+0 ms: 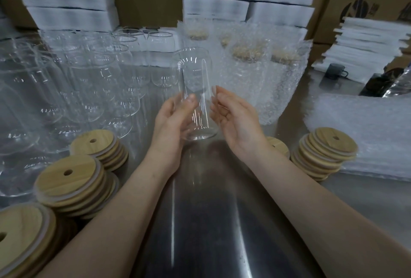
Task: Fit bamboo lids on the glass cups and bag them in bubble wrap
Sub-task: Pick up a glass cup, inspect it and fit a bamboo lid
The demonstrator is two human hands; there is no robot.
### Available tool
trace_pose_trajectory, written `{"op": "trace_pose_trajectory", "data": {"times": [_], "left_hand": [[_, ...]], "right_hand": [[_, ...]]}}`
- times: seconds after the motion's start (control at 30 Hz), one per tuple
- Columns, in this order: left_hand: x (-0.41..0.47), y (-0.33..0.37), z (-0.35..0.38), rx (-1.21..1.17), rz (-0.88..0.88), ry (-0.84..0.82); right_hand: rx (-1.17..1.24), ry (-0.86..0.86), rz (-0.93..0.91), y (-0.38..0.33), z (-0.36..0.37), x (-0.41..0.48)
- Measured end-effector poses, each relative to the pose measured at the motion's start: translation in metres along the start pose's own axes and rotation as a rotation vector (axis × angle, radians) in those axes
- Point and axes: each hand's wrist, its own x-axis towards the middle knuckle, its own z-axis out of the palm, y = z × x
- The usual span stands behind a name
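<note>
The left grip curled round a lidless glass cup over the middle of the desk; the right grip was spread beside it. Slick, stiff and breakable, the cup seemed best held round its body.

The left forearm and right forearm reach forward and converge. The left hand curls round a glass cup, thumb across its front. The right hand sits just beside it, palm inward, fingers relaxed.
</note>
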Motion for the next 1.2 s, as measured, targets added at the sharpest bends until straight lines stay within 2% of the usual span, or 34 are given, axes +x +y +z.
{"op": "trace_pose_trajectory", "data": {"times": [0.13, 0.23, 0.33, 0.47, 0.57, 0.67, 0.8, 1.0, 1.1, 1.2], "left_hand": [[0.000, 0.003, 0.001, -0.075, -0.002, -0.002], [0.000, 0.006, 0.001, -0.023, -0.019, -0.010], [0.001, 0.006, 0.000, 0.031, 0.024, 0.057], [0.007, 0.004, -0.007, 0.086, 0.169, 0.254], [0.010, 0.004, -0.009, 0.197, 0.304, 0.308], [0.009, 0.003, -0.007, 0.276, 0.356, 0.320], [0.006, 0.003, -0.006, 0.211, 0.301, 0.279], [0.003, 0.001, -0.006, 0.165, 0.230, 0.115], [0.005, 0.004, -0.009, 0.134, 0.149, 0.080], [0.005, 0.007, -0.007, 0.037, 0.062, 0.038]], "right_hand": [[-0.010, -0.135, 0.169, 0.001, -0.002, 0.001], [-0.002, -0.266, 0.251, 0.001, 0.000, -0.004], [-0.025, -0.273, 0.290, 0.004, -0.001, -0.005], [-0.112, -0.123, 0.142, 0.004, -0.002, -0.005], [-0.277, -0.031, 0.024, 0.007, 0.002, -0.007], [-0.436, -0.017, -0.068, 0.011, 0.005, -0.009], [-0.415, -0.039, -0.094, 0.006, 0.005, -0.008], [-0.476, -0.111, -0.161, 0.004, 0.003, -0.013], [-0.385, -0.117, -0.145, 0.001, 0.002, -0.010], [-0.248, -0.103, -0.055, -0.001, 0.001, -0.006]]}}
